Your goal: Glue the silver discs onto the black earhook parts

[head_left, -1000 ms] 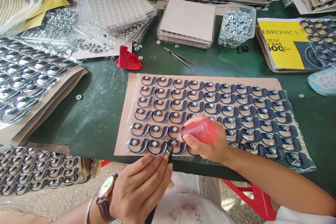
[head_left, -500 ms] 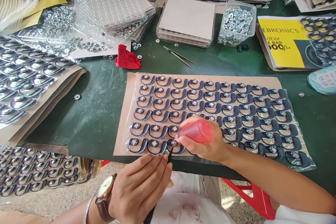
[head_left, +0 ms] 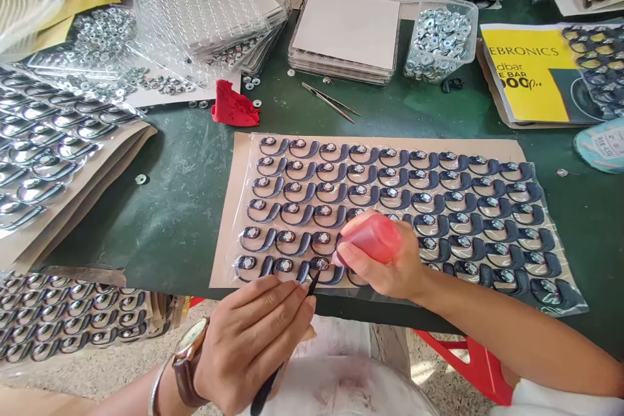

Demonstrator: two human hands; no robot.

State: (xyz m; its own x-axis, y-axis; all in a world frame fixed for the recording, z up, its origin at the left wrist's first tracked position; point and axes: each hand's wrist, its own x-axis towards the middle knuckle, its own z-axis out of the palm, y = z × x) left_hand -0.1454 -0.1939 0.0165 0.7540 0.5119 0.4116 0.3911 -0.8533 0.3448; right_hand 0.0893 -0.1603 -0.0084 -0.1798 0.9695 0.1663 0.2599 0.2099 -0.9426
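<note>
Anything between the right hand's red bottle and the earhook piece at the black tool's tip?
Nothing visible. The red squeeze bottle in the right hand points at the earhook piece from the right; the black tool in the left hand sits on the near side, not between them.

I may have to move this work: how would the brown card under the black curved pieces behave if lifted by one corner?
The brown card would probably sag, being thin and broad. The clear film beyond its right edge looks floppy and may crumple. Its many black curved pieces likely add weight.
</note>
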